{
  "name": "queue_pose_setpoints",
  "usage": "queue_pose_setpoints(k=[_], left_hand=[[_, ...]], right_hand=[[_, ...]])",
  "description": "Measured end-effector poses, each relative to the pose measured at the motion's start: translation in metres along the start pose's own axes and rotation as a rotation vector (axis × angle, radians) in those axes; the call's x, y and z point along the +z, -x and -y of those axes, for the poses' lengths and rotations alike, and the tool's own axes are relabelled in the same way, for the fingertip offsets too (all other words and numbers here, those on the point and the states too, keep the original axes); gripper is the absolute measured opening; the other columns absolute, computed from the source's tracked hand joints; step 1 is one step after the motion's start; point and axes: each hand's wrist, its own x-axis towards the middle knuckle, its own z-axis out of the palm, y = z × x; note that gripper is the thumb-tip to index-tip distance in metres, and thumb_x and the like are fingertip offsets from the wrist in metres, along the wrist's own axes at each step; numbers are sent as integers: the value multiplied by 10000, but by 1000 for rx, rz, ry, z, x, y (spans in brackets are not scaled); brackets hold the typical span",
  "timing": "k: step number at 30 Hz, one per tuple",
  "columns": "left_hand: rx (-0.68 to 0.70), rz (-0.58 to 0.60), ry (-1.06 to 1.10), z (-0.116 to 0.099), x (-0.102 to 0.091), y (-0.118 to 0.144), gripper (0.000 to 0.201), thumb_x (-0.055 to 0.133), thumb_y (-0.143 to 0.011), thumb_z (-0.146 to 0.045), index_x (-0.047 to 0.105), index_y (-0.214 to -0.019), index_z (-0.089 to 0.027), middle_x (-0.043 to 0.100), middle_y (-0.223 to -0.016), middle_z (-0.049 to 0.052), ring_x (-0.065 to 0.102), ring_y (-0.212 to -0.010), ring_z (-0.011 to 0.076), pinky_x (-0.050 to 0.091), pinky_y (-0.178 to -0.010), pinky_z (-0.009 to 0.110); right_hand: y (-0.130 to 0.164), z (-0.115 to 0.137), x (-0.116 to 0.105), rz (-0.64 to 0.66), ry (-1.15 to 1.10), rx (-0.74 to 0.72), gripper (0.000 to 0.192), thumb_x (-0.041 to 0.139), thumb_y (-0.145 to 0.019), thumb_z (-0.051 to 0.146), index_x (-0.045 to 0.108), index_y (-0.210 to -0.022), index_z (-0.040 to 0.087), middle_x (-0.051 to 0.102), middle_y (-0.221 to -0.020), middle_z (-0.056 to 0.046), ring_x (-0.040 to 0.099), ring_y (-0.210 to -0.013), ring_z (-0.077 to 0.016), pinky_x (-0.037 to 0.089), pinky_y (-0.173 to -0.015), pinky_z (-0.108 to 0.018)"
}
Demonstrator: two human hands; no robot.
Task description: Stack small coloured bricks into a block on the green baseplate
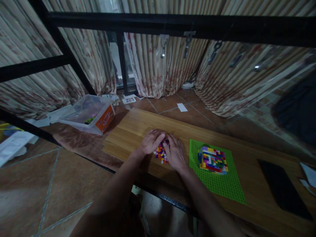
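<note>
From afar I see the left hand and right hand, unclenched, curve around a heap of small multicoloured plastic bricks on the brown wooden tabletop, presumably keeping it from scattering, beside the green studded plastic baseplate.

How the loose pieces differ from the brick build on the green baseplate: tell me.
The loose pieces lie scattered between the left hand and right hand, while the brick build stands stacked on the green baseplate. The pieces lie low; the build rises higher. Both are multicoloured.
</note>
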Motion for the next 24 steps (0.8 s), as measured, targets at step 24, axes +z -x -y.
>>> queue_pose_setpoints(k=[24], left_hand=[[-359, -264, 313, -14, -26, 7, 366, 534, -866, -353, 654, -1111, -111, 709, -1092, 114, 667, -974, 208, 506, -878, 300]], right_hand=[[2, 7, -26, 145, 79, -161, 196, 558, -863, 207, 720, -971, 225, 523, -1316, -110, 487, -1187, -286, 398, -1009, -495]])
